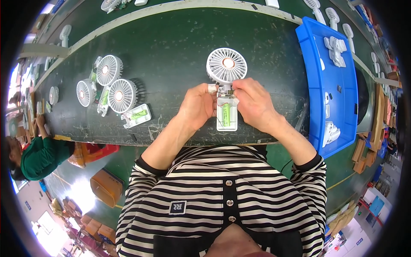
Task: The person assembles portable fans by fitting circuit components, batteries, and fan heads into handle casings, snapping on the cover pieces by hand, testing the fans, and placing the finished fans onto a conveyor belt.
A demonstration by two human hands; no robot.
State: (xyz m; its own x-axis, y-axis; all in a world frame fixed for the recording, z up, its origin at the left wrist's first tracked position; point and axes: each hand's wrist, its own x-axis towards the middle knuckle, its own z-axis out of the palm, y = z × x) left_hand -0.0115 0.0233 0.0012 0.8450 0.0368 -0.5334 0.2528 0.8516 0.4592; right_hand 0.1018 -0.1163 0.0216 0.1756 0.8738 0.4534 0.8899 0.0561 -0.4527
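Observation:
A small white hand fan [226, 65] lies on the dark green conveyor belt [171, 51] in front of me, its round grille pointing away. Its open handle [227, 115] shows a green battery and red wiring. My left hand [198, 106] grips the left side of the handle, a white wrap on one fingertip. My right hand [256, 104] pinches the neck of the fan where the small circuit board sits.
Three more white fans [109, 83] with open handles lie in a cluster at the left of the belt. A blue tray [314, 85] with white plastic parts stands at the right. A person in a green sleeve [40, 156] works at far left. Cardboard boxes sit on the floor.

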